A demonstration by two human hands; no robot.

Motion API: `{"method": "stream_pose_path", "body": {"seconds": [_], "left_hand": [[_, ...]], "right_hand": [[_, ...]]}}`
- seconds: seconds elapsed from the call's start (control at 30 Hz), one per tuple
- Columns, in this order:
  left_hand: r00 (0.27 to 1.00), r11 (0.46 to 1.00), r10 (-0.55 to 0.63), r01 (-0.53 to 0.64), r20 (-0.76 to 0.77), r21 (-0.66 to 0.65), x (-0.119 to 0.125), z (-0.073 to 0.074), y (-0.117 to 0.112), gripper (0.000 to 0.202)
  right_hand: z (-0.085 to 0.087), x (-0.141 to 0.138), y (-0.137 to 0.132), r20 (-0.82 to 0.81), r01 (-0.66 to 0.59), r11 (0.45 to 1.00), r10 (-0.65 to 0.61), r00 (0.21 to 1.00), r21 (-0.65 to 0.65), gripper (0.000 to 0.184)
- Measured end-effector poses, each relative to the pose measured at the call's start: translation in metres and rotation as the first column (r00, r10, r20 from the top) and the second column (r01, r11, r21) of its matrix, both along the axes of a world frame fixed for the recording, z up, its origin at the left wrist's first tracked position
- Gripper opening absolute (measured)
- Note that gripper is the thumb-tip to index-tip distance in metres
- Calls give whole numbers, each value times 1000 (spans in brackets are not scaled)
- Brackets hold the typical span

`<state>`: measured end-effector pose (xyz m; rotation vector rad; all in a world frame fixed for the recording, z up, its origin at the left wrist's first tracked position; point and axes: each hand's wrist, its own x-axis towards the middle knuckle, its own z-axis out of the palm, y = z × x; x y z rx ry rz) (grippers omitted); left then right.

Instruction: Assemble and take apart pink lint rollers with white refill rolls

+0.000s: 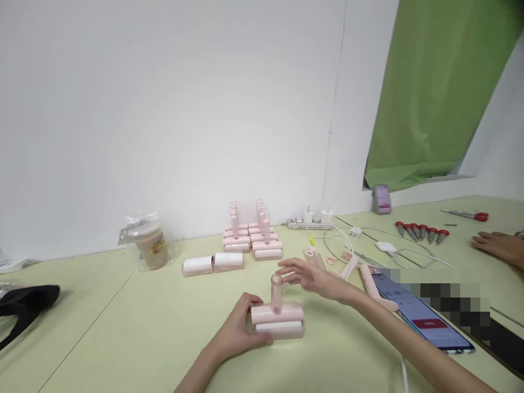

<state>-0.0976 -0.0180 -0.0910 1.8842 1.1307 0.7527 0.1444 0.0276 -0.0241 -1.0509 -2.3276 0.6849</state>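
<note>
Far left: a black bag [28, 303] is seen lying at the bench [123, 338] edge.
Jar: a jar [151, 245] wrapped in clear plastic is set near the wall.
Rolls: two rolls [213, 263] are laid end to end, touching.
Stack: finished pink rollers are piled in a stack [251, 240] by the wall, stubs upright.
Left hand [241, 327]: closed around the left end of the roller [278, 322], which is pressed flat to the bench in front of the person; the wrist is kept low, the thumb on the near side.
Tube [277, 292]: a clear pink stub is stood upright on the roller's top.
Right hand [315, 278]: open and empty, palm down, fingers stretched left just behind the tube; it is blurred, so contact cannot be told.
Risk: the tube could be knocked crooked by a sideways brush of those fingers, and the roller could be tipped if the left grip were loosened.
Handles [356, 267]: loose pink pieces are scattered just beyond the right wrist.
Phone [421, 314]: laid under the right forearm near the bench edge; it could be dragged off by the arm.
Far right: red-handled tools [421, 232] and another person's hand [497, 245] are seen.
</note>
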Motion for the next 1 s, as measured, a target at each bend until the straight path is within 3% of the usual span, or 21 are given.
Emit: {"method": "stream_pose_path", "body": {"seconds": [0.1,0.17,0.27,0.33,0.43,0.5,0.63,0.77,0.9,1.0], "left_hand": [[999,998,-19,17,-36,-57,-4,7,3,100],[999,1000,9,-9,48,-4,1,19,8,114],[949,997,-9,-14,316,70,24,41,15,92],[889,999,-52,47,455,22,45,51,17,70],[813,990,4,81,583,-119,73,52,19,23],[793,985,65,45,606,-165,84,45,21,12],[764,981,137,-19,631,-191,88,36,23,9],[748,974,159,-13,644,-225,86,37,23,8],[739,972,173,-20,652,-235,87,38,24,8],[744,972,176,-28,645,-234,89,37,25,10]], "right_hand": [[-7,29,30,14,211,973,-213,977,97,29],[-10,43,53,72,311,940,-323,944,140,24],[-16,49,82,181,395,906,-419,890,152,24],[-23,46,94,226,433,891,-453,862,134,26],[-32,42,101,217,468,879,-477,852,96,26],[-35,42,101,148,482,873,-488,860,78,26],[-28,33,89,-102,462,887,-459,883,16,27],[-2,1,52,-328,289,950,-313,891,-121,53],[24,-33,4,-477,67,983,-143,867,-172,37],[25,-45,-18,-534,-34,977,-86,841,-210,29]]}}
